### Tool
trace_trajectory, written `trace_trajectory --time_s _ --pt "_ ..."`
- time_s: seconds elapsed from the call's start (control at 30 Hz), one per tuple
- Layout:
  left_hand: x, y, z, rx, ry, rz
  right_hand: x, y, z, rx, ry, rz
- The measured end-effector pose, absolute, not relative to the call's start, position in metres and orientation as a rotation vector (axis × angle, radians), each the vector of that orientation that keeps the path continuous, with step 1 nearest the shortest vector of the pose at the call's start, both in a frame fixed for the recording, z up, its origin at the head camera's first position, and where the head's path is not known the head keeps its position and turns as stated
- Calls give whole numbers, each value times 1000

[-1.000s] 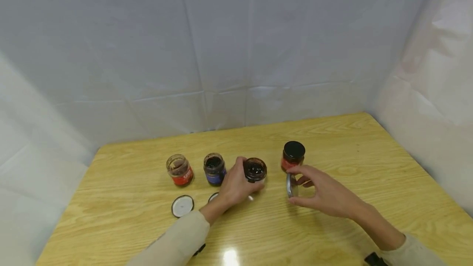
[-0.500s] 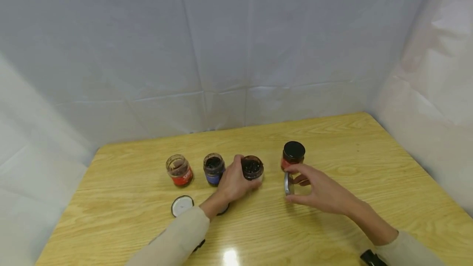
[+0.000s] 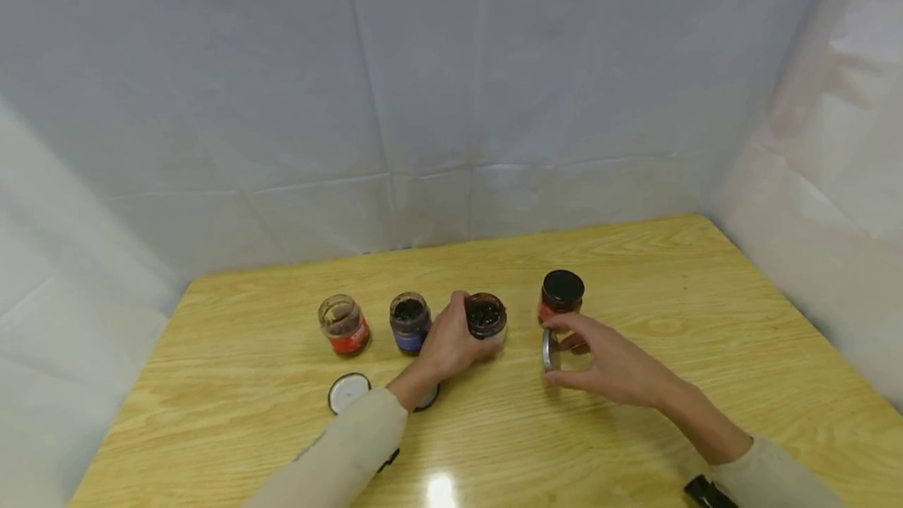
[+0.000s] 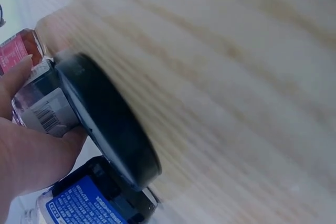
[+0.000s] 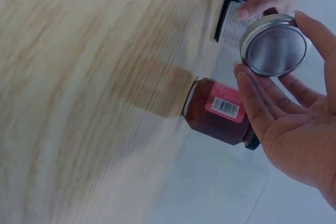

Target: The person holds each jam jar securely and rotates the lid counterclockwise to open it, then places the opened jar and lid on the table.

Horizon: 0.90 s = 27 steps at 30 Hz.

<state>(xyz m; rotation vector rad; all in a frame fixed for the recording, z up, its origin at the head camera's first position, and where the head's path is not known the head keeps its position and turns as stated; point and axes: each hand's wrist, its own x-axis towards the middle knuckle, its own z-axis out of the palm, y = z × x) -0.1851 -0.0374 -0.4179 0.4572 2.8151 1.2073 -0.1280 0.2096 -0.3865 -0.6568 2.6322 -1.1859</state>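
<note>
My left hand (image 3: 450, 347) grips an uncapped glass jar (image 3: 488, 329) of dark contents, upright at the middle of the table. Its pale label with a barcode shows in the left wrist view. To the right, my right hand (image 3: 621, 363) pinches a silver-rimmed lid (image 5: 276, 51) by its edge between thumb and fingers, on its side and apart from the jar. Just behind that hand stands a capped jar (image 5: 220, 109) with a red label and black lid (image 3: 563, 287). A blue-labelled open jar (image 3: 410, 324) stands beside my left hand.
An open red-labelled jar (image 3: 343, 325) stands at the left of the wooden table (image 3: 247, 445). In front of it a lid (image 3: 349, 393) lies white side up. Another lid (image 3: 428, 397) is partly hidden under my left forearm. White sheeting (image 3: 423, 100) encloses the back and sides.
My left hand and its jar have shifted slightly away from me. The right hand has brought the lid a little to the left, with its grip unchanged.
</note>
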Motion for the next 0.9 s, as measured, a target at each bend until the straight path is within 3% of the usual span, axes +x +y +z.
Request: trace_trajectory --time_s 0.5,0.9 --pt "-177 -34 -408 455 2857 1199 -133 214 -391 -661 2625 -1228" --pt "-150 -37 -384 868 2997 1054 -134 215 -392 -719 2563 -1314"
